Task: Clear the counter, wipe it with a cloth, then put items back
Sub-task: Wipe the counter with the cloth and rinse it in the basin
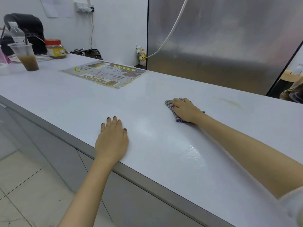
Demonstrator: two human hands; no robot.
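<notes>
Over on the far left, a plastic cup [27, 57] of brown drink is standing on the white counter [73, 102], with a water bottle [15, 32], an orange-lidded jar [55, 49] and a black bag [28, 27] sitting behind it against the pale wall. Moving along, a laminated menu sheet [105, 73] is lying flat near the counter's back edge. Now the left hand [112, 138] is resting palm down by the front edge, fingers straight and holding nothing. A wet streak [191, 151] is shining between the two arms. Further right, the right hand [186, 110] is pressing flat on the blue checked cloth [169, 106], which is lying under the palm and poking out on its left side. A brownish smear [231, 102] is showing to the right of it, with a brushed metal panel [221, 43] rising behind.
</notes>
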